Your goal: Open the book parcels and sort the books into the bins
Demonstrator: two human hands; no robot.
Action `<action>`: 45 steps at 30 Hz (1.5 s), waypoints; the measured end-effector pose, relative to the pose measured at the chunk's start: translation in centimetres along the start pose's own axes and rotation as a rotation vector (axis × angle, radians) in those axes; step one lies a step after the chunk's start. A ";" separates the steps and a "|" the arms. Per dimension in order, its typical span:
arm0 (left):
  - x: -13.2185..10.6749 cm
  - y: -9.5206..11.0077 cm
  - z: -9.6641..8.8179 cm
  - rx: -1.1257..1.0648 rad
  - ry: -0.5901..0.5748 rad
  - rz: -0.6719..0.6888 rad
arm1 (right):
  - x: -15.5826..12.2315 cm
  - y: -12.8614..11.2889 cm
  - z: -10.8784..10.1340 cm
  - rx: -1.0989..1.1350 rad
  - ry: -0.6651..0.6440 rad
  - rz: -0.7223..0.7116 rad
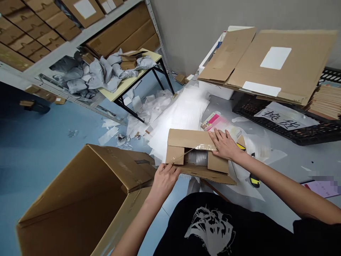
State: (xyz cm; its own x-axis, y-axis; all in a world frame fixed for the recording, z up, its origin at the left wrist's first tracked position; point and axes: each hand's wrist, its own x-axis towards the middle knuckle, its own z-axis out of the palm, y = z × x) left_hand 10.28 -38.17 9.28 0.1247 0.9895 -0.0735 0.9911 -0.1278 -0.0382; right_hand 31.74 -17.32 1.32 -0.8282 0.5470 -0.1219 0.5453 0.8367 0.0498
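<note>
We are holding clear tape [198,148] taut across a small cardboard box [186,138] lying at the edge of white foam sheets [179,117]: our left hand [163,181] is pinching its end, our right hand [223,145] pressing flat, open. The strip calls for smoothing down.

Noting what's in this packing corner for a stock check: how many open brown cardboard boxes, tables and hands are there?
Open brown cardboard boxes: 2 (large open brown cardboard box, small open brown cardboard box)
Pale yellow-topped table with black legs: 1
Hands: 2 (left hand pinching clear packing tape, right hand)
Total: 5
</note>
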 end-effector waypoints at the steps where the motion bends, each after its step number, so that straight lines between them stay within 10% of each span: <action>1: -0.3 0.1 0.1 0.022 0.010 0.000 | 0.1 0.0 -0.1 -0.003 -0.007 0.002; 11: -4.4 1.9 1.5 0.118 0.087 -0.074 | 0.8 -0.4 -0.1 -0.002 -0.016 0.012; 17: -1.9 2.6 1.1 -0.015 0.137 -0.141 | 1.7 -2.1 -1.9 0.146 0.070 -0.277; 27: 4.5 -5.2 -0.5 -0.767 -0.491 -0.096 | 3.0 -3.2 -1.3 0.656 0.150 -0.212; 33: 9.2 -6.9 2.2 -0.674 -0.661 -0.099 | -0.9 -0.5 -3.7 1.116 0.214 -0.014; 40: 9.0 -5.8 2.6 -0.493 -0.620 -0.081 | -6.8 6.1 -12.7 1.237 0.812 0.362; 45: 11.7 -4.3 -2.7 -0.693 -0.114 -0.175 | -1.3 3.4 -15.1 1.086 0.587 0.255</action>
State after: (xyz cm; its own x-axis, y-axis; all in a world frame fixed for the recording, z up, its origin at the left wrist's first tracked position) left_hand 7.60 -25.89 11.28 -0.0071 0.9734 -0.2290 0.8027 0.1421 0.5792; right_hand 32.71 -14.79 16.59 -0.4648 0.8513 0.2434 0.2918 0.4068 -0.8657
